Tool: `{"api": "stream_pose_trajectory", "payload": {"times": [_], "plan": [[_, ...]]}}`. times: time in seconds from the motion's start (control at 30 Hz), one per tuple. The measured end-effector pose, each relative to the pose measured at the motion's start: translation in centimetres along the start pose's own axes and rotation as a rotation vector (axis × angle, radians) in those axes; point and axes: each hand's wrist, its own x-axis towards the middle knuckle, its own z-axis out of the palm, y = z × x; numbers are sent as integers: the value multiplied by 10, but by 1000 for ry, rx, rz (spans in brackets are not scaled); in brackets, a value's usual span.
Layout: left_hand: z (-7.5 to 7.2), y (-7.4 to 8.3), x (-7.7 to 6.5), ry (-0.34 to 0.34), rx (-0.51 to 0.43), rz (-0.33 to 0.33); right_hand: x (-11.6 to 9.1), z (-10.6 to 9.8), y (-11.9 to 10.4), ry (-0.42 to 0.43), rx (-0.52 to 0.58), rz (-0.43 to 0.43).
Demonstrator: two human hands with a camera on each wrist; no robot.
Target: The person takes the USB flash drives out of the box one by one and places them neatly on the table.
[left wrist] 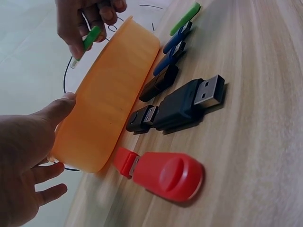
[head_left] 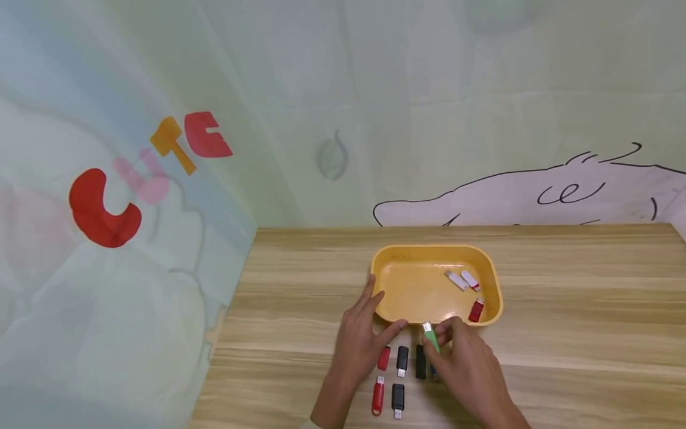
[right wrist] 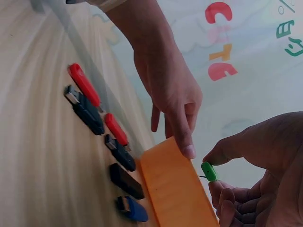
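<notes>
Between thumb and fingers, my right hand (head_left: 466,363) pinches a green USB flash drive (head_left: 431,338) by the front rim of a yellow plastic tray (head_left: 377,256). The drive's metal plug points toward the tray. My left hand (head_left: 360,336) rests at the tray's front left corner, thumb on the front rim and straight fingers along the left side. Inside the tray, toward the right, are two white flash drives (head_left: 457,280) and a red flash drive (head_left: 476,310). In front of it lie red flash drives (left wrist: 168,175), black flash drives (left wrist: 180,106) and blue flash drives (left wrist: 169,59).
Another green flash drive (left wrist: 184,19) lies on the table at the far end of the row. The wooden table (head_left: 579,298) backs onto a printed curtain (head_left: 429,119), and a curtain with coloured letters hangs at the left.
</notes>
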Motion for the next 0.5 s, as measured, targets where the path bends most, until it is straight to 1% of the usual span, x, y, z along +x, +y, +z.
{"api": "stream_pose_trajectory", "payload": {"times": [0.17, 0.3, 0.4, 0.5], "plan": [[0, 0, 0, 8, -2, 11, -8, 5, 4, 8, -21, -16], [0, 0, 0, 5, 4, 2, -13, 9, 6, 19, -36, -17], [1, 1, 1, -1, 4, -10, -15, 11, 8, -1, -35, 12], [1, 1, 1, -4, 6, -12, -17, 13, 9, -35, -27, 69]]}}
